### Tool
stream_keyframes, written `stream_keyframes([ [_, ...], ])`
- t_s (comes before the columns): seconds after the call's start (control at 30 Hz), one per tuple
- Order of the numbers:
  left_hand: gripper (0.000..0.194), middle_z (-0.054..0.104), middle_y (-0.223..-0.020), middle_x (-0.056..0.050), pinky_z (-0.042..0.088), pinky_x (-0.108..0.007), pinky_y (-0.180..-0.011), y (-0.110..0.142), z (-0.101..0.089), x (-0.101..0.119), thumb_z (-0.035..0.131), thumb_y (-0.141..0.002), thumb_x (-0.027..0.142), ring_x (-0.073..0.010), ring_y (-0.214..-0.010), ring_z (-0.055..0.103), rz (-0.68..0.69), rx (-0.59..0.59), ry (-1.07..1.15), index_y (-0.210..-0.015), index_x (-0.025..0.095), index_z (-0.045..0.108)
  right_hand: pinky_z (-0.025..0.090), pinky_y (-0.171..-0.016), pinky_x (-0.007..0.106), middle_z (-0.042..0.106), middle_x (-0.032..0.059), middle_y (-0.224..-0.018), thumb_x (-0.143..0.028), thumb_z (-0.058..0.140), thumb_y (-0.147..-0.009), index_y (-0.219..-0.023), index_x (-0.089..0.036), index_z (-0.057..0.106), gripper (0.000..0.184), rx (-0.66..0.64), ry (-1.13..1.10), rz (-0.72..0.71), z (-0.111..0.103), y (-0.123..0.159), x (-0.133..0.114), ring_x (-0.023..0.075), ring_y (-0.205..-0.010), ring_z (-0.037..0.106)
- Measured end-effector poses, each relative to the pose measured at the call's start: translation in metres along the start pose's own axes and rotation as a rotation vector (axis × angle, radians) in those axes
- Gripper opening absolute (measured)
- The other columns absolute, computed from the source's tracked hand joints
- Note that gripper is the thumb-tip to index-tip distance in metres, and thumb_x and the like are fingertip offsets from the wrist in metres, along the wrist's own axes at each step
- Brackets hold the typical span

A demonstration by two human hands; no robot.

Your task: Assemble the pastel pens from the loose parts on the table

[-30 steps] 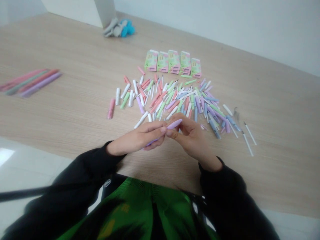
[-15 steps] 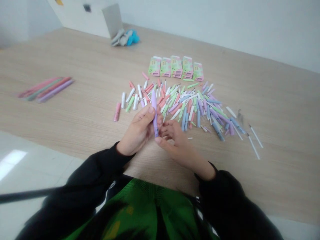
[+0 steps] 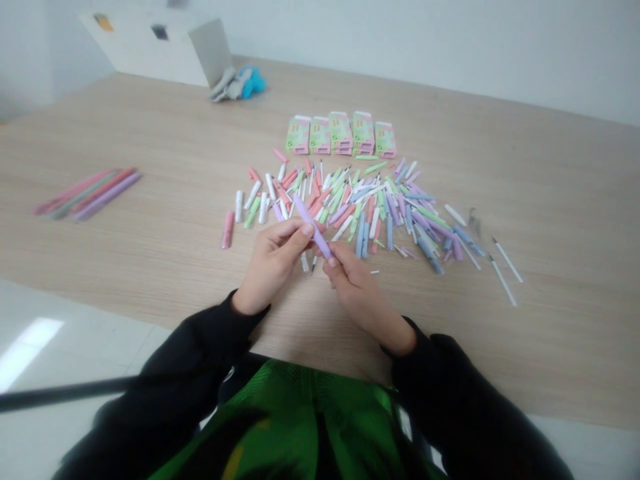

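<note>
Purple pen (image 3: 313, 225), wood-grain table (image 3: 550, 200), pale wall (image 3: 425, 47), glossy floor (image 3: 95, 333)

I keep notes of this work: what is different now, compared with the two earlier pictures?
The purple pen has turned: its far end, first pointing right, then straight ahead, now points left. The left hand and right hand both still hold it. The boxes and scattered pens look unmoved.
</note>
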State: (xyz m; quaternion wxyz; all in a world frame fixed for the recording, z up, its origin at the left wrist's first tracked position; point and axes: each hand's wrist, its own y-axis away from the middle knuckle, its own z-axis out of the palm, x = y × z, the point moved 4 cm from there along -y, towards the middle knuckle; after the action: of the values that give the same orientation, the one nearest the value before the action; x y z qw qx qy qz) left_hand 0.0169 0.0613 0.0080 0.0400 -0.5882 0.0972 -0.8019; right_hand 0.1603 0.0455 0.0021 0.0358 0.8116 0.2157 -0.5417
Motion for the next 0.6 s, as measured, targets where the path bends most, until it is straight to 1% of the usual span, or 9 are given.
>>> stream_keyframes([
  [0.07, 0.019, 0.072, -0.081, -0.004, 0.054, -0.026, -0.075, -0.002, -0.003, 0.001, 0.069, -0.091, 0.035, -0.0125, -0.075, 0.065, 0.004, -0.033, -0.023, -0.091, 0.017, 0.077, 0.039, -0.069, 0.033, 0.055, 0.0026, -0.081, -0.031, 0.038, -0.099, -0.104, -0.02, 0.056, 0.022, -0.015, 0.001, -0.016, -0.001, -0.001, -0.001, 0.0184, -0.071, 0.052],
  [0.13, 0.024, 0.072, -0.078, -0.004, 0.054, -0.026, -0.071, -0.004, -0.002, 0.003, 0.068, -0.092, 0.038, -0.0133, -0.072, 0.065, -0.004, -0.069, 0.005, -0.087, 0.016, 0.077, 0.039, -0.07, 0.033, 0.056, 0.0025, -0.081, -0.032, 0.038, -0.099, -0.102, -0.019, 0.058, 0.023, -0.037, -0.01, -0.027, -0.003, -0.002, -0.001, 0.0181, -0.073, 0.051],
  [0.2, 0.033, 0.072, -0.074, -0.005, 0.053, -0.027, -0.067, -0.005, -0.001, 0.005, 0.066, -0.092, 0.046, -0.0148, -0.069, 0.065, -0.02, -0.096, 0.025, -0.084, 0.016, 0.078, 0.038, -0.07, 0.032, 0.055, 0.0021, -0.081, -0.031, 0.04, -0.098, -0.101, -0.019, 0.06, 0.023, -0.045, -0.032, -0.038, -0.005, -0.003, -0.002, 0.0176, -0.073, 0.051],
  [0.27, 0.042, 0.072, -0.073, -0.006, 0.052, -0.028, -0.064, -0.006, -0.002, 0.005, 0.064, -0.09, 0.054, -0.0154, -0.067, 0.065, -0.031, -0.088, -0.005, -0.086, 0.015, 0.079, 0.037, -0.068, 0.031, 0.053, 0.0007, -0.078, -0.031, 0.043, -0.097, -0.1, -0.019, 0.062, 0.022, -0.037, -0.059, -0.032, -0.008, -0.002, -0.003, 0.0165, -0.071, 0.049],
  [0.33, 0.043, 0.071, -0.073, -0.006, 0.051, -0.027, -0.063, -0.006, -0.005, 0.003, 0.065, -0.088, 0.057, -0.0145, -0.066, 0.063, -0.037, -0.052, -0.053, -0.088, 0.016, 0.08, 0.034, -0.063, 0.03, 0.048, -0.0025, -0.071, -0.032, 0.045, -0.097, -0.103, -0.019, 0.062, 0.022, -0.019, -0.115, 0.011, -0.009, -0.002, -0.003, 0.0147, -0.064, 0.044],
  [0.43, 0.033, 0.071, -0.074, -0.004, 0.051, -0.026, -0.067, -0.007, -0.011, 0.0, 0.073, -0.085, 0.049, -0.0126, -0.067, 0.062, -0.015, 0.05, -0.088, -0.084, 0.017, 0.079, 0.029, -0.057, 0.029, 0.039, -0.0062, -0.063, -0.035, 0.048, -0.097, -0.107, -0.02, 0.062, 0.023, 0.004, -0.196, 0.073, -0.008, -0.001, -0.002, 0.0127, -0.057, 0.037],
  [0.53, 0.023, 0.07, -0.073, -0.001, 0.051, -0.023, -0.066, -0.007, -0.015, 0.0, 0.081, -0.079, 0.04, -0.0103, -0.066, 0.062, 0.027, 0.148, -0.042, -0.085, 0.018, 0.079, 0.029, -0.057, 0.029, 0.038, -0.0058, -0.064, -0.034, 0.049, -0.097, -0.105, -0.02, 0.064, 0.022, 0.016, -0.202, 0.042, -0.007, -0.001, -0.004, 0.0124, -0.058, 0.037],
  [0.6, 0.021, 0.069, -0.071, 0.001, 0.05, -0.02, -0.061, -0.008, -0.014, 0.001, 0.085, -0.075, 0.036, -0.0086, -0.063, 0.061, 0.023, 0.152, 0.012, -0.085, 0.019, 0.078, 0.029, -0.057, 0.029, 0.038, -0.0054, -0.064, -0.034, 0.049, -0.096, -0.105, -0.02, 0.064, 0.022, 0.029, -0.19, 0.032, -0.008, -0.002, -0.003, 0.0126, -0.059, 0.037],
])
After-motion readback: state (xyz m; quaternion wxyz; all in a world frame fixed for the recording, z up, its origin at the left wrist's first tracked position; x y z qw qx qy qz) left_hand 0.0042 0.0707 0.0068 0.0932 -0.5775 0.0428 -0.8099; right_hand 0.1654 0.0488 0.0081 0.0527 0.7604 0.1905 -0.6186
